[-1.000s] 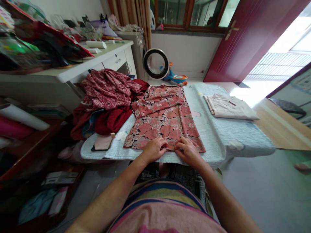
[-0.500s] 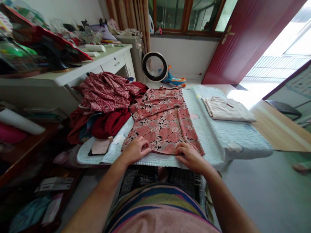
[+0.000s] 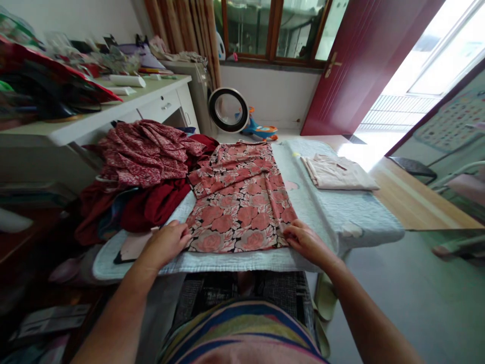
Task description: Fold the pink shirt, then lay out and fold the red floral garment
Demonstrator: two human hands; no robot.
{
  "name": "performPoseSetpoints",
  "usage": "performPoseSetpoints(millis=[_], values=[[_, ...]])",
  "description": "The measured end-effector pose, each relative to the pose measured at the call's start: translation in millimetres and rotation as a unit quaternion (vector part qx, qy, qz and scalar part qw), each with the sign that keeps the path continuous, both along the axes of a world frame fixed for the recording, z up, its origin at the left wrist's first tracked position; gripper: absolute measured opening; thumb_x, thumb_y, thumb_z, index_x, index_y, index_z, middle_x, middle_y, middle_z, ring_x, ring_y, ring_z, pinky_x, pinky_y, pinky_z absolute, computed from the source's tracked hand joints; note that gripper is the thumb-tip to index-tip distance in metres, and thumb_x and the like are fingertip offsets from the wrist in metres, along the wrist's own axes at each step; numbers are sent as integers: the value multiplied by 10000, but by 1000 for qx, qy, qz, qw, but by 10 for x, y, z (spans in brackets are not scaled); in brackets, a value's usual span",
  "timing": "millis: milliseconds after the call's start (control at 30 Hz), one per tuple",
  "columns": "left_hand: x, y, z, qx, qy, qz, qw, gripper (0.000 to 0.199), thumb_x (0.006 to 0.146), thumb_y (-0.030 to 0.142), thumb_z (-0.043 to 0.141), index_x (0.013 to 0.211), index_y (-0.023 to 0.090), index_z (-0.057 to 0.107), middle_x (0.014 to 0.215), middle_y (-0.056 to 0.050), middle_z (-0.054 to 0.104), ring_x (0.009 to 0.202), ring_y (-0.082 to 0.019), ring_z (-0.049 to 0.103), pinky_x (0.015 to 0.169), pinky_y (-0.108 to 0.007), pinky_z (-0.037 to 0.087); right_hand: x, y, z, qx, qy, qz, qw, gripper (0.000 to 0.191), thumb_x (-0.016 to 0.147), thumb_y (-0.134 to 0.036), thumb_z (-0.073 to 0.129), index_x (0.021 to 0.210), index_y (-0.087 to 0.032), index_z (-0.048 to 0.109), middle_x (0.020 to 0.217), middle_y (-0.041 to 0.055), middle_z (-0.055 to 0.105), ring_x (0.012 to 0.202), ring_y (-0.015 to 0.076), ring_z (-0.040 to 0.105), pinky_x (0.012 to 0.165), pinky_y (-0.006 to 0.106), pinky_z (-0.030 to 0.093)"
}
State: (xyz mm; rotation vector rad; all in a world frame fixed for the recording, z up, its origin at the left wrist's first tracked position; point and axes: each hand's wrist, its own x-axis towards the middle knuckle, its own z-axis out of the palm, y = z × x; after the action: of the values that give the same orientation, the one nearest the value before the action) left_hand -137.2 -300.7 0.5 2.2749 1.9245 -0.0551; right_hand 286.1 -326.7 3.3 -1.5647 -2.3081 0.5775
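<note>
A floral shirt [image 3: 242, 207], salmon-pink with black and grey, lies spread on a pale blue quilted cover [image 3: 316, 212], its bottom edge nearest me. My left hand [image 3: 172, 243] is closed on the shirt's lower left side, fingertips pinching the edge. On the opposite side my right hand [image 3: 306, 241] pinches the lower right edge. A few wrinkles cross the upper part of the cloth. Beside the left hand lies a flat pinkish item with a dark edge [image 3: 132, 245], partly covered by my wrist.
Crumpled red patterned clothes [image 3: 147, 151] are heaped at the left, over dark red cloth [image 3: 153, 205]. A folded cream garment [image 3: 339, 173] lies at the right. Behind stand a cluttered white desk [image 3: 159, 101] and a round ring-shaped fan [image 3: 228, 110].
My hands have moved apart from the middle of the shirt's bottom edge to its two sides. The bottom edge now lies straighter. The view has shifted slightly to the right.
</note>
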Motion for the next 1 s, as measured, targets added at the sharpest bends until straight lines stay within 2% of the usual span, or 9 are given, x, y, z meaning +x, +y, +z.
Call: performPoseSetpoints(millis=[100,200,300,433,567,733,800,933,1000], values=[[29,19,94,-30,41,21,998,254,896,365,451,887,210,651,924,-74,661,814,-214,649,689,-298,426,-9,-11,87,-28,12,42,999,173,885,-139,517,878,-195,681,904,43,595,847,158,571,809,270,435],[137,71,151,-25,51,11,998,243,890,347,457,944,214,653,957,-80,667,850,-218,654,713,-299,439,-52,27,132,-13,10,35,999,171,883,-144,512,905,-185,677,900,47,588,841,157,563,791,264,431],[236,185,186,3,32,-11,999,245,881,345,472,953,202,658,961,-92,660,888,-233,643,779,-321,459,-88,87,172,-4,-16,41,999,152,853,-141,532,889,-180,674,905,51,597,854,162,560,783,262,421],[260,500,211,83,-1,-39,996,249,870,327,486,979,201,671,1016,-106,654,984,-261,606,882,-361,460,-71,249,279,-46,-18,68,996,186,859,-150,503,767,-189,659,756,17,625,698,135,551,675,245,397],[204,981,195,113,4,-42,993,270,851,273,485,1034,175,658,1077,-127,645,1038,-272,591,964,-386,441,-38,595,355,-30,2,61,998,189,844,-153,500,799,-199,677,760,15,665,684,138,564,658,249,394],[177,1553,189,148,15,-10,989,363,812,200,478,1141,129,615,1253,-164,588,1177,-295,528,1027,-399,400,-95,1210,302,11,-17,61,998,194,827,-160,498,812,-194,688,780,18,660,707,137,566,674,246,403],[193,1713,195,171,25,8,985,398,810,191,476,1186,121,587,1261,-170,587,1188,-301,518,1011,-400,401,-145,1447,243,48,-49,28,997,197,839,-174,508,868,-192,702,873,47,668,794,158,585,735,260,422],[241,1902,159,164,59,60,983,367,847,236,458,1178,125,572,1178,-180,632,1133,-325,545,935,-426,416,-243,1810,82,116,-95,-73,986,262,919,-303,512,1101,-204,673,1212,109,617,1072,227,564,923,321,415],[258,1943,126,162,69,93,980,369,857,292,469,1164,116,575,1157,-201,637,1116,-353,551,907,-455,414,-275,1922,-10,118,-99,-77,985,303,928,-322,515,1169,-189,642,1288,119,580,1137,238,541,977,337,397]])
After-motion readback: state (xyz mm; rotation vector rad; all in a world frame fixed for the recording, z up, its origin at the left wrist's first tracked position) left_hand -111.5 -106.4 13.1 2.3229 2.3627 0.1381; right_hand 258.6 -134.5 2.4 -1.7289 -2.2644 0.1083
